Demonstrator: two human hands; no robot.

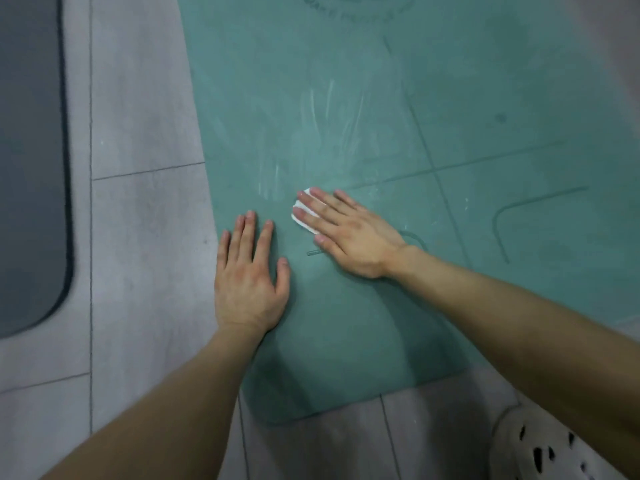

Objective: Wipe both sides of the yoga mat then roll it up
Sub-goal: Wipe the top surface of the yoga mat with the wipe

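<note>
Pale grey floor tiles (145,237) are crossed by thin dark grout lines. A dark grey rug (31,168) is laid at nine o'clock, and a white perforated object (519,452) is seen at five o'clock.

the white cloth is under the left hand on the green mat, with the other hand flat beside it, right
Not quite. The head view shows the white cloth pressed under the right hand, not the left. The left hand is the one lying flat beside it on the green mat.
</note>
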